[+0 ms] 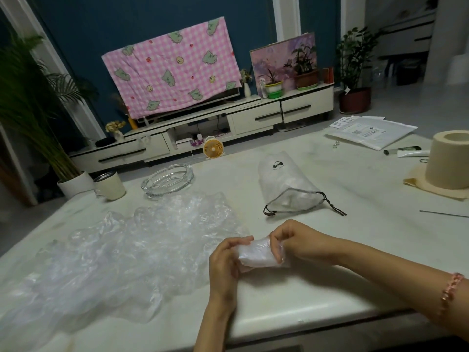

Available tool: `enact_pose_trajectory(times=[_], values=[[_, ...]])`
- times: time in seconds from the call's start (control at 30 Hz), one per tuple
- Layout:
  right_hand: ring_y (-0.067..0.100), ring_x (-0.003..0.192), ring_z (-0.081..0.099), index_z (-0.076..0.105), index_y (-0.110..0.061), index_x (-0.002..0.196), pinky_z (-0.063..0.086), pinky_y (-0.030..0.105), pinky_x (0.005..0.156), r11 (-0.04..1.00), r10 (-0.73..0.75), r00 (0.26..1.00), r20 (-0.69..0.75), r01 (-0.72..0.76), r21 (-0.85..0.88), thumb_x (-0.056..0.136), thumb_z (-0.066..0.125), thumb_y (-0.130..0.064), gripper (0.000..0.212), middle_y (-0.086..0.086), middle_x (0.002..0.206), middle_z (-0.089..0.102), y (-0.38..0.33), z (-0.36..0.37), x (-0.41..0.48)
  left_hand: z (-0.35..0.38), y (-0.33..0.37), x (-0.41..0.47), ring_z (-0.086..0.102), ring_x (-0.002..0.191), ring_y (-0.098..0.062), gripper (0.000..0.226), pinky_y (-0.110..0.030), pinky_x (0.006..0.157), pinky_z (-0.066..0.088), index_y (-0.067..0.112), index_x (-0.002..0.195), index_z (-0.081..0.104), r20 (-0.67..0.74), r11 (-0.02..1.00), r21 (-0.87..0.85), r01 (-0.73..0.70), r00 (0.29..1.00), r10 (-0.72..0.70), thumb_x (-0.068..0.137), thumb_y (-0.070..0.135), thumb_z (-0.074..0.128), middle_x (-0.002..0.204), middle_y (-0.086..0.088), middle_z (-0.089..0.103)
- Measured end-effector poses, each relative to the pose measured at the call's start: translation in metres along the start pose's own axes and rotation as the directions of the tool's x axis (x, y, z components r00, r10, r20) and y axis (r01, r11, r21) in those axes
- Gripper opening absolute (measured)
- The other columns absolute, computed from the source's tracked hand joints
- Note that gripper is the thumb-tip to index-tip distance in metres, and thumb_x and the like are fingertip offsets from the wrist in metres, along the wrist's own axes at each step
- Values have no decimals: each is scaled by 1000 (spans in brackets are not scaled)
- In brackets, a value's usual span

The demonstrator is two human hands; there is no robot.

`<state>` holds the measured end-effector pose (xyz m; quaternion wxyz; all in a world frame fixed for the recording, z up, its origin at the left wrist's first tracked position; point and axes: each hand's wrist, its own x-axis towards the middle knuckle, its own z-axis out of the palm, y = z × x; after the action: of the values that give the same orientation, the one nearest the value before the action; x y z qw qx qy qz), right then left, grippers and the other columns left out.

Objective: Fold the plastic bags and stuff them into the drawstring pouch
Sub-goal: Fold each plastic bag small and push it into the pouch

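Observation:
A small folded clear plastic bag (256,254) is held just above the white table (355,224) near its front edge. My left hand (225,262) grips its left end, and my right hand (294,241) pinches its right end from above. Behind my hands lies the white drawstring pouch (286,186) on its side, mouth open toward me, with folded plastic inside and dark cords trailing at both sides. A large heap of crumpled clear plastic bags (121,250) spreads over the table's left half.
A glass ashtray (167,180) and a cream cup (110,185) stand at the far left edge. A paper roll (449,161) on a cloth, a mailer envelope (370,132) and a tube sit at the right. A thin rod (444,213) lies at the right.

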<state>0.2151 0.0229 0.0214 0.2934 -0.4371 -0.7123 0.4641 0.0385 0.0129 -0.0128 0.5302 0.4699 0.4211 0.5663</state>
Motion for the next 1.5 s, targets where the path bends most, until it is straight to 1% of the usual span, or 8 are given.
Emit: enact_pose_trajectory(times=[0.2,0.4,0.6,0.83,1.07,1.2,1.3,1.5], values=[[0,70,51,63,-29,63,38,16,71,978,-112,993,-38,103,-182,60,39,-13,28,-8,76,60,-5,3,1,2,-3,-1,63,75,-7,52,-30,73,51,15,100,60,-37,985,150,-82,995,89,56,39,73,93,-4,63],[10,77,58,64,-15,73,42,17,66,991,5,965,-260,31,132,85,49,0,24,2,86,66,-20,-10,7,3,-3,-1,55,64,8,28,-9,60,44,9,105,59,-59,965,195,-178,979,193,81,-3,67,88,-1,57],[14,76,50,59,-13,92,37,25,61,916,40,998,-46,-55,-397,85,67,-28,18,-5,76,53,-10,8,9,4,-2,-3,61,84,-11,36,-25,74,50,22,102,67,-62,975,159,-155,984,166,67,23,75,92,-11,66],[15,67,37,54,-1,67,29,29,61,997,46,995,86,-40,-67,76,72,-20,27,4,67,40,-10,6,1,2,-3,0,64,98,-16,13,-23,77,51,10,93,63,-86,979,127,-156,982,168,84,0,65,100,1,72],[0,105,48,70,-4,100,34,-1,78,995,-12,982,-190,29,92,84,67,-4,16,5,121,59,-7,15,7,8,1,-4,65,79,-24,46,-35,75,49,6,82,75,21,993,107,-44,999,42,84,48,57,82,-16,72],[4,76,56,69,-8,83,42,18,75,963,10,979,-202,44,264,87,59,2,14,-1,78,68,-3,22,13,11,3,-8,63,71,-4,35,-16,65,47,14,95,69,111,948,273,-164,984,139,75,43,68,78,-1,70],[25,83,58,65,4,86,46,36,82,887,142,976,-167,-50,460,71,63,-4,18,18,84,63,4,19,18,12,4,-7,60,64,2,11,-12,61,45,12,94,66,90,930,326,-170,985,148,86,5,66,73,2,67],[9,59,51,51,-12,80,44,18,55,985,103,930,-353,-45,169,71,69,11,32,3,74,57,13,7,12,15,-5,-4,63,74,-7,31,-20,67,49,24,84,66,98,853,472,-225,974,203,84,-5,56,78,4,69]])
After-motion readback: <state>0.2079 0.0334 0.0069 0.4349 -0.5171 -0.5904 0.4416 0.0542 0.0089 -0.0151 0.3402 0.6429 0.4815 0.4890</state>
